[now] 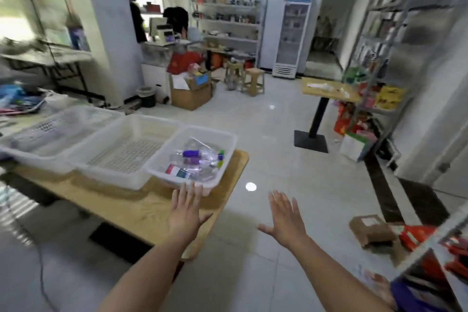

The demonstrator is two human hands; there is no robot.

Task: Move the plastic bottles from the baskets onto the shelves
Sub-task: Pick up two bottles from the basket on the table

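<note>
- Bottles (200,163) lie jumbled in the rightmost basket (229,145); they look empty, light, crushable and slick.
- My left hand (186,213) and right hand (286,220) hover spread flat, holding nothing.
- I'd grip each around its middle.

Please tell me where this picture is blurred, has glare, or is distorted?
In the head view, motion blur smears the right shelves and the left edge; a glare spot shines on the floor; the wide lens tilts the edges; the bottles in the nearest basket look soft; the left hand and right hand are sharper.
</note>
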